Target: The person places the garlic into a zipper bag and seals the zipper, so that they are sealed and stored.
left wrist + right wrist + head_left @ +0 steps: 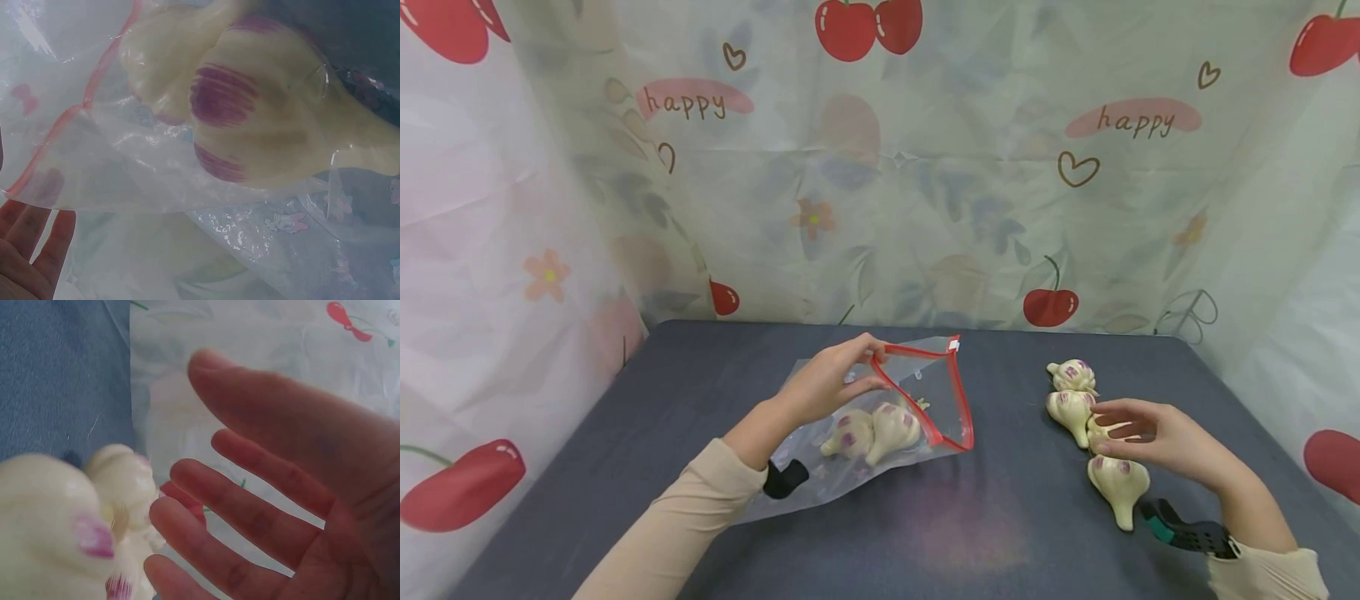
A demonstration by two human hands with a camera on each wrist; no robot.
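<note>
My left hand [831, 379] pinches the red-edged mouth of a clear zip bag [820, 492] and holds it gaping to the right. Inside the bag lie two garlic bulbs [895, 433] with purple streaks, large and close in the left wrist view. Over on the right, my right hand [1172, 442] hovers at a row of several garlic bulbs [1118, 483], its fingers spread and slightly bent with nothing held. One bulb there is partly hidden behind the fingers. The right wrist view shows the palm beside the nearest bulb [50, 519], thumb apart from the fingers.
The dark table [985, 533] carries the bag at left of centre and the row of bulbs toward its right side. A white slider [954, 344] sits at the bag's upper corner. Printed curtains [910, 233] hang behind the table and along both sides.
</note>
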